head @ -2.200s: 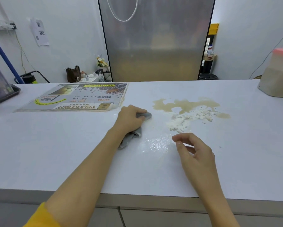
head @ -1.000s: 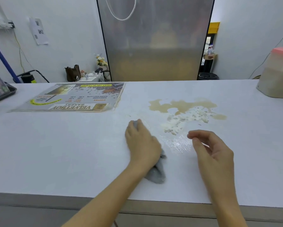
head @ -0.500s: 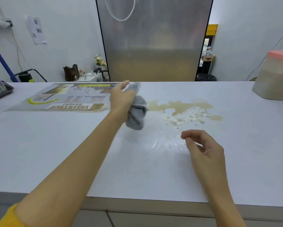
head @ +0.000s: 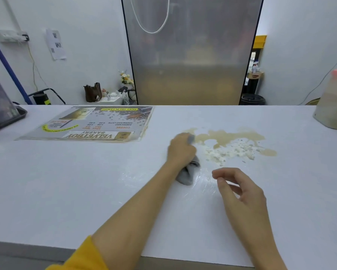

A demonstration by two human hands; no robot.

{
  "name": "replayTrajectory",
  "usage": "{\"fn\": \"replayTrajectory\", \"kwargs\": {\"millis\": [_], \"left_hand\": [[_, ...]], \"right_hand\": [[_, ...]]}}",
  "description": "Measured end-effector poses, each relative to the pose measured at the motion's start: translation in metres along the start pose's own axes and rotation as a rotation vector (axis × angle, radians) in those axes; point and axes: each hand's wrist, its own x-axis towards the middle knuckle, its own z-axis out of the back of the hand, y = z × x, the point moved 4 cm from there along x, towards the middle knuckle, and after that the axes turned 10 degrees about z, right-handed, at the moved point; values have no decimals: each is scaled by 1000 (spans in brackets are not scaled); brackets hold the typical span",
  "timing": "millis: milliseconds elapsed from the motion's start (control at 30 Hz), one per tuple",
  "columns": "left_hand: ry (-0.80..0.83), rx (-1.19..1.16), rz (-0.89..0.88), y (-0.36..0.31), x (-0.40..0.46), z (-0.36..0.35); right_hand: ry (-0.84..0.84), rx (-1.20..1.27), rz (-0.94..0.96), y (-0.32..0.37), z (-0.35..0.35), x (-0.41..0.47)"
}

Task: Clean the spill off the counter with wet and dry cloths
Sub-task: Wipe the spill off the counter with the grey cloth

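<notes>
Pressing a grey cloth (head: 187,173) beside the spill (head: 230,141), the left hand (head: 181,148) grips it; right hand (head: 241,190) loosely curled, empty.

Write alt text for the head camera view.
A left hand presses a grey cloth on a white counter at the edge of a brown spill with white crumbs. The empty right hand hovers nearby, over a wet sheen; a menu lies to the left.
</notes>
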Motion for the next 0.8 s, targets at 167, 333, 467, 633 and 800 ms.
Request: {"fn": "replayTrajectory", "kwargs": {"millis": [167, 333, 467, 633, 800], "left_hand": [[221, -324, -10, -14, -21, -9], [-62, -319, 122, 27, 21, 70], [-173, 43, 112, 72, 38, 85], [-153, 231, -33, 43, 22, 44], [11, 126, -150, 9, -33, -3]], "right_hand": [[30, -39, 46, 2, 1, 3], [-19, -40, 54, 2, 16, 17], [3, -74, 69, 0, 10, 13], [-10, -104, 91, -1, 11, 16], [-22, -78, 119, 3, 8, 19]]}}
